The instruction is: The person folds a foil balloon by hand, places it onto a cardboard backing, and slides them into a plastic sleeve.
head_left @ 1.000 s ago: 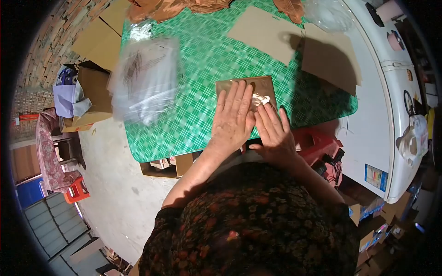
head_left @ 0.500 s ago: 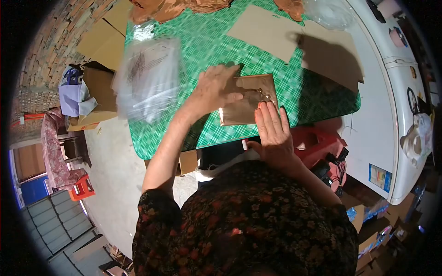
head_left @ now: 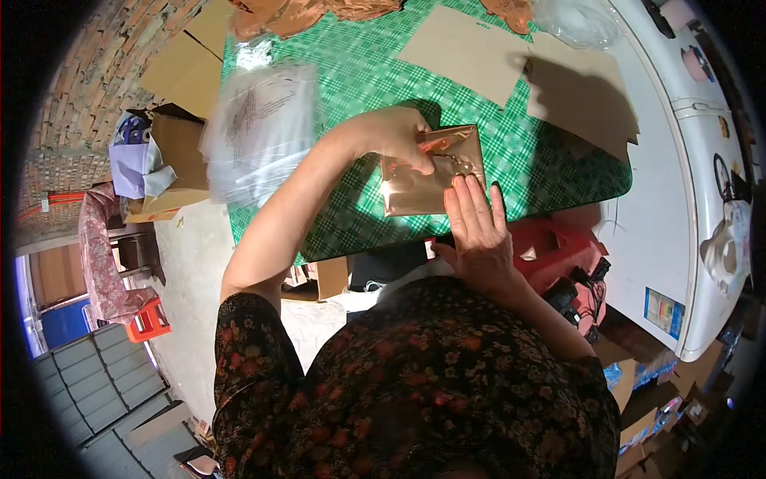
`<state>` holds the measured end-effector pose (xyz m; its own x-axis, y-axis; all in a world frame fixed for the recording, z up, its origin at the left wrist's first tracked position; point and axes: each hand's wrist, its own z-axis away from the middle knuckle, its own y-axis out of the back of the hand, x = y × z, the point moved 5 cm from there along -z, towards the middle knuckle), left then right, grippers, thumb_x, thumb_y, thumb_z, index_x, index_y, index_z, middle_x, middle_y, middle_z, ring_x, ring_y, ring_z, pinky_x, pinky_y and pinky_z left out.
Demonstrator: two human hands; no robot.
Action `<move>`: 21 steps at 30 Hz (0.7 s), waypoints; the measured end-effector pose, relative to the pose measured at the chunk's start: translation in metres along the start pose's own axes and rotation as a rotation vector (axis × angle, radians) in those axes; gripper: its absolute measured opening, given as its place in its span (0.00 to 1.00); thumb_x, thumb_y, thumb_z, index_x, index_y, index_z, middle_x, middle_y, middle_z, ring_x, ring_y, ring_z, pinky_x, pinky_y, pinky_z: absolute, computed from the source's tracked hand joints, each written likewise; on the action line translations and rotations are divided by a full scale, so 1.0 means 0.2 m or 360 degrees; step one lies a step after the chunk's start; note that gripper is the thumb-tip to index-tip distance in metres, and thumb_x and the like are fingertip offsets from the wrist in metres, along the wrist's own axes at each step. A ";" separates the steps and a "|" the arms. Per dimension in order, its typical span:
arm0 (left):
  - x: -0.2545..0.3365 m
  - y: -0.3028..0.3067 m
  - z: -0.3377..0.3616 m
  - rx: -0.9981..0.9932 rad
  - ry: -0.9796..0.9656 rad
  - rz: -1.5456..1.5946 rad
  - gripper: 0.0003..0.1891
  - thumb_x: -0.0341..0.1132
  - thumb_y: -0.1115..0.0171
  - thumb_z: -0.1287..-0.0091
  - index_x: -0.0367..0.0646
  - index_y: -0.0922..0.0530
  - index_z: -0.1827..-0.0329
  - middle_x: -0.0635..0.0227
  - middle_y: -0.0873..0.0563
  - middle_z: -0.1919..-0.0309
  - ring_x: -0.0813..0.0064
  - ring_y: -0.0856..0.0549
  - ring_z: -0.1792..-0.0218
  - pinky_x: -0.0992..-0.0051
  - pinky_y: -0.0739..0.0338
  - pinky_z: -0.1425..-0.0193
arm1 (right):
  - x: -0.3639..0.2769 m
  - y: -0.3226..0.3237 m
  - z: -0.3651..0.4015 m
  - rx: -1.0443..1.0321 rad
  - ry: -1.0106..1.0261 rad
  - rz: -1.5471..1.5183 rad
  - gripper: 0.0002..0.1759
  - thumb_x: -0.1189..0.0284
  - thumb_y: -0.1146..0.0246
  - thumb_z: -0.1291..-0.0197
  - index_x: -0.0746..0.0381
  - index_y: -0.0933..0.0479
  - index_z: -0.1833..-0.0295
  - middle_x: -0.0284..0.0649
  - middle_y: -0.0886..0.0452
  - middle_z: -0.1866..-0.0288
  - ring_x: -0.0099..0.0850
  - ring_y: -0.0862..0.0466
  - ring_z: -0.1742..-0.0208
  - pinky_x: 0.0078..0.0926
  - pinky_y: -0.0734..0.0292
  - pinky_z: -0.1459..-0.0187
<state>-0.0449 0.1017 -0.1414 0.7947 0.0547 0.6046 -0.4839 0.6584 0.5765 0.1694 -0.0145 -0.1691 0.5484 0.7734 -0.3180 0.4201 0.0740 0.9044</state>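
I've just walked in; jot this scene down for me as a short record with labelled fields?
Work surface: green-and-white checked tabletop
Central item: shiny copper-coloured flat packet
Left hand: at the packet's far left corner, thumb over it, other fingers mostly hidden
Right hand: fingers extended over the packet's near right corner
Left side: stacked clear plastic sleeves
Far right: flat beige sheets, one partly in shadow

Bright light glares off the coppery packet (head_left: pixel 415 191), dark shadows cross the table (head_left: pixel 351 215), and fisheye distortion curves the edges
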 end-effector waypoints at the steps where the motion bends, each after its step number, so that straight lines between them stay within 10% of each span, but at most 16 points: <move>1: 0.01 0.00 0.00 -0.0026 0.0034 -0.0002 0.27 0.50 0.14 0.45 0.34 0.10 0.56 0.61 0.08 0.69 0.68 0.11 0.68 0.65 0.19 0.62 | 0.00 0.00 0.00 0.0004 0.0001 -0.0013 0.56 0.51 0.22 0.46 0.73 0.33 0.20 0.59 0.34 0.16 0.54 0.37 0.13 0.64 0.47 0.15; 7: 0.04 -0.01 0.04 0.0022 0.0104 0.0026 0.23 0.47 0.14 0.44 0.36 0.09 0.57 0.63 0.08 0.70 0.70 0.11 0.67 0.66 0.19 0.62 | -0.01 0.04 -0.01 0.0146 0.0056 0.0015 0.44 0.49 0.33 0.33 0.74 0.27 0.26 0.57 0.27 0.19 0.51 0.33 0.14 0.66 0.49 0.15; 14: -0.02 -0.06 0.17 0.0129 -0.0026 0.0260 0.18 0.40 0.15 0.42 0.36 0.09 0.57 0.63 0.08 0.70 0.70 0.11 0.66 0.67 0.19 0.60 | 0.17 0.22 -0.17 0.0409 0.0133 -0.0257 0.25 0.68 0.33 0.30 0.72 0.22 0.33 0.54 0.24 0.24 0.52 0.28 0.19 0.61 0.39 0.18; 21: -0.08 -0.06 0.55 0.0271 0.0184 0.0563 0.15 0.39 0.16 0.34 0.37 0.10 0.57 0.76 0.09 0.67 0.88 0.18 0.65 0.77 0.22 0.61 | 0.44 0.08 -0.65 0.0316 -0.0051 0.0108 0.36 0.60 0.37 0.24 0.71 0.34 0.20 0.54 0.36 0.14 0.50 0.39 0.13 0.53 0.48 0.14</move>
<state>-0.0929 0.0103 -0.0966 0.5997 0.3459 0.7216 -0.7807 0.4507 0.4327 0.1296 0.1369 -0.1450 0.6015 0.7519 -0.2699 0.5139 -0.1056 0.8513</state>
